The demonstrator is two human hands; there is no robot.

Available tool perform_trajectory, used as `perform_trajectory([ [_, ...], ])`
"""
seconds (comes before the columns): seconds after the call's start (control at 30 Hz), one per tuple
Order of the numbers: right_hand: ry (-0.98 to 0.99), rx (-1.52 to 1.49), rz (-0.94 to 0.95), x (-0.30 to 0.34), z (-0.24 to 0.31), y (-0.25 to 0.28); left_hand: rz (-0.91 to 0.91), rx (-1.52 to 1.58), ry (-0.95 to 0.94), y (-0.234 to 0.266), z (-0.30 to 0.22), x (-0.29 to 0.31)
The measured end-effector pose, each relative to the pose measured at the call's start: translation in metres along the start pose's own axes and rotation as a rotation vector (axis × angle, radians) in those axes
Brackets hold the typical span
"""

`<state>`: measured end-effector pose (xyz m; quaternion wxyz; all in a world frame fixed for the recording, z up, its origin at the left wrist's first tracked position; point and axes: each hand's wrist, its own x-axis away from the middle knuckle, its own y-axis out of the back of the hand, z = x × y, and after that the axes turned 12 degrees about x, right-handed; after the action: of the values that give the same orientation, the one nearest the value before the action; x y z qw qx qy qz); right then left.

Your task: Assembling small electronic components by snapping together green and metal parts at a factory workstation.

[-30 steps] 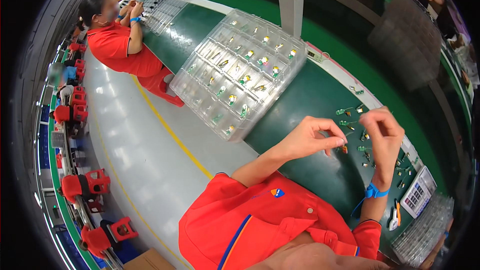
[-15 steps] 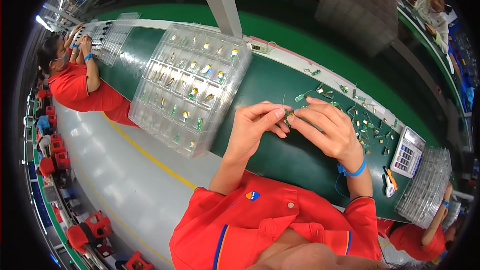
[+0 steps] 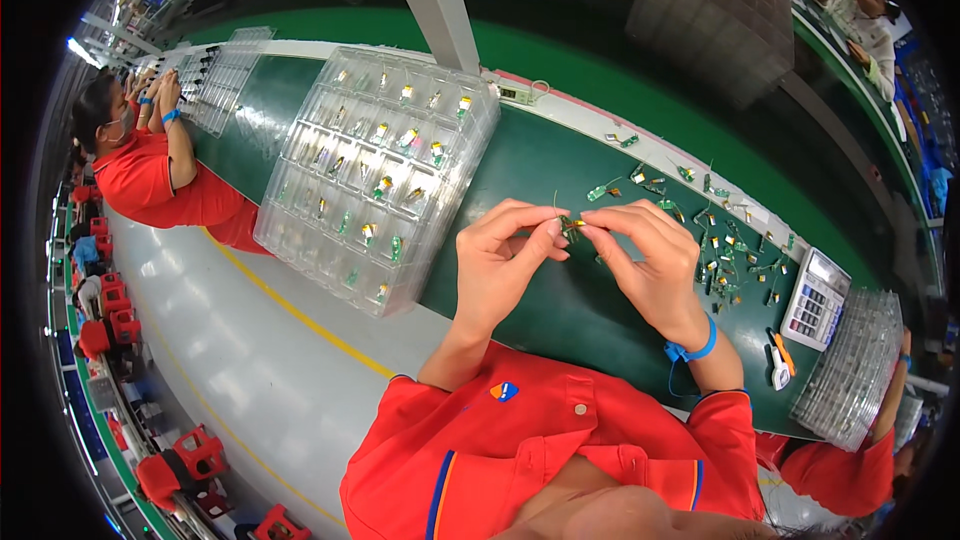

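Between my two hands, above the green table, is a small green circuit board [image 3: 571,229] with a thin wire sticking up from it. My left hand [image 3: 507,252] pinches the board's left side between thumb and fingers. On its other side, the thumb and forefinger of my right hand [image 3: 648,258] close on a small yellow end of the same piece. A blue strap circles my right wrist. Past my right hand, several loose circuit boards [image 3: 727,255] with wires and yellow parts lie scattered. To the left stands a stack of clear plastic trays [image 3: 375,180], its pockets holding similar boards.
A white calculator [image 3: 816,300] and small scissors with orange and white handles [image 3: 780,360] lie at the right, beside another clear tray stack [image 3: 850,370]. A grey post [image 3: 436,5] rises behind the table edge. A co-worker in red [image 3: 165,165] sits at far left.
My right hand has shifted slightly, and its fingers have drawn back, so the small board shows more between my hands. My left hand keeps its pinch.
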<state>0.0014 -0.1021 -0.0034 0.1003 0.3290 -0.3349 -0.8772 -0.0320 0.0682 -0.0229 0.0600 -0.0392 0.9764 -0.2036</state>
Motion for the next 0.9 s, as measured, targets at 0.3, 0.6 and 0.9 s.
perform_trajectory([
  [0.3, 0.489, 0.492, -0.004, 0.001, 0.005, 0.004, -0.035, 0.054, 0.114, 0.004, 0.004, 0.002],
  [0.6, 0.46, 0.505, -0.006, 0.002, 0.002, 0.006, 0.012, 0.028, 0.204, 0.007, 0.0, -0.005],
  [0.9, 0.408, 0.502, -0.058, -0.001, 0.004, 0.009, 0.062, 0.097, 0.213, 0.0, -0.001, -0.012],
])
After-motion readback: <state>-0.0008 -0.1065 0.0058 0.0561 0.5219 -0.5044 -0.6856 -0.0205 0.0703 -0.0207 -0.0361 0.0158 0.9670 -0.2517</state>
